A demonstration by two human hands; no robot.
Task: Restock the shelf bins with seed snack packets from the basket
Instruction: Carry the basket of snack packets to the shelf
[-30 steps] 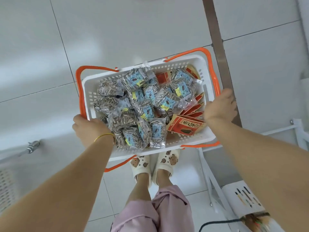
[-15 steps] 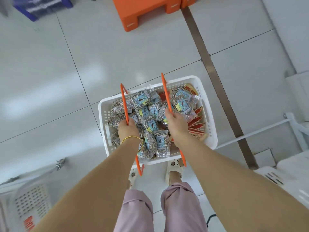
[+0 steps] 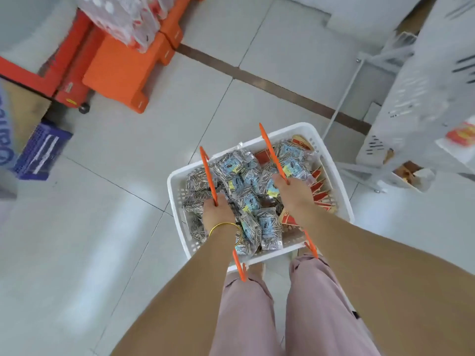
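Note:
A white plastic basket [image 3: 336, 181] hangs in front of my legs, above the tiled floor. It is full of clear seed snack packets [image 3: 270, 227] with blue labels, plus several red packets [image 3: 320, 187] along its right side. My left hand [image 3: 218, 211], with a gold bangle on the wrist, grips the left orange handle [image 3: 207, 170]. My right hand [image 3: 291, 192] grips the right orange handle [image 3: 268, 147]. Both handles are raised upright over the packets.
A white wire shelf with perforated bins [image 3: 416, 104] stands at the right, red-orange packets [image 3: 461, 133] lying in one bin. Orange pallets [image 3: 120, 70] carrying wrapped goods sit at the upper left. A blue crate [image 3: 41, 150] rests by the left edge.
My hands went from the basket's sides to its orange handles, which swung upright. The view has lifted and turned, bringing the shelf at the right and the orange pallets into sight.

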